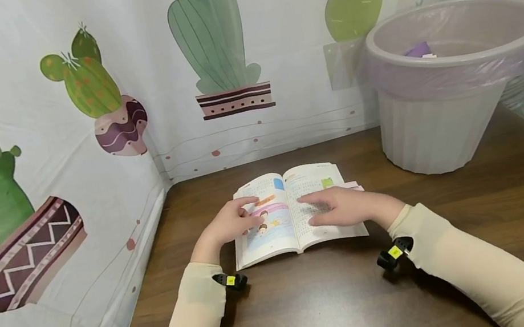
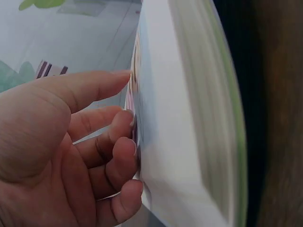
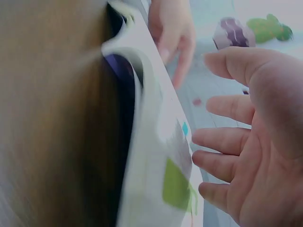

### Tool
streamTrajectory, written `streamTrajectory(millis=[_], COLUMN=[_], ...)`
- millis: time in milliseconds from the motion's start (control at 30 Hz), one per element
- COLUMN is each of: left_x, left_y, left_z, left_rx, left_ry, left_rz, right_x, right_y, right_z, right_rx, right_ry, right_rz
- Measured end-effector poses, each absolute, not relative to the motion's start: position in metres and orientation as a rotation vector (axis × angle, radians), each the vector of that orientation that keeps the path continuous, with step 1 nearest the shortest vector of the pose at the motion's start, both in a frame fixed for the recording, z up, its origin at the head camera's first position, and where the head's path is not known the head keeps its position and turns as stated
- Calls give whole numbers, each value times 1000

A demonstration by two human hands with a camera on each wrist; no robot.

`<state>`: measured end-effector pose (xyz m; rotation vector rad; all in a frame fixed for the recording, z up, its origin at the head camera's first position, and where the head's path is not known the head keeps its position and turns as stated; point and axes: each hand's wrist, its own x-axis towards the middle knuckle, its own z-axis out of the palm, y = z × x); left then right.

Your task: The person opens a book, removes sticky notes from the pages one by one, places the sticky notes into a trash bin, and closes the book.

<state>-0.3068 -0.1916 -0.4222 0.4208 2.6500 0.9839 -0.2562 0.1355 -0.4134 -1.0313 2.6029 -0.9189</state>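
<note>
An open picture book (image 1: 311,178) lies flat on the brown wooden table (image 1: 318,310). My left hand (image 1: 236,224) rests on its left page, which has a colourful drawing. In the left wrist view the left hand's (image 2: 94,142) bent fingertips (image 2: 127,146) touch the page of the book (image 2: 189,118). My right hand (image 1: 339,208) lies flat on the right page of printed text. In the right wrist view the right hand (image 3: 246,142) has its fingers spread and straight just over the book (image 3: 161,156), with the left hand (image 3: 173,33) beyond it.
A pale ribbed bin (image 1: 442,121) with a plastic liner stands at the back right, a purple scrap (image 1: 417,49) inside. Cactus-print sheets (image 1: 79,130) wall off the left and back. A pink edge (image 1: 355,186) shows under the book's right side.
</note>
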Motion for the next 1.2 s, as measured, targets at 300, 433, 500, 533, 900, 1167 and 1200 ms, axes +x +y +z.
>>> streamTrajectory(millis=[300,433,500,533,900,1167,1200], left_x=[-300,-300,-300,-300,-325,-356,-359], left_y=[-172,-164,-160,-157,-113,-79,-75], left_z=[-415,-413,-411,-410,-387,-372,-371], left_rx=[524,598,631,646,682,676,653], left_ry=[2637,2620,2606,2601,2525,2524,2517], left_rz=[957,946,946,944,706,545,548], right_x=[-279,-287,-289,-290,-296,-302,-303], right_y=[176,188,191,193,201,203,203], right_z=[-417,-420,-421,-422,-431,-433,-434], right_rx=[-786,-699,-664,-650,-567,-504,-495], right_ry=[2691,2696,2701,2704,2764,2841,2847], right_rz=[-971,-1008,-1006,-1004,-973,-946,-943])
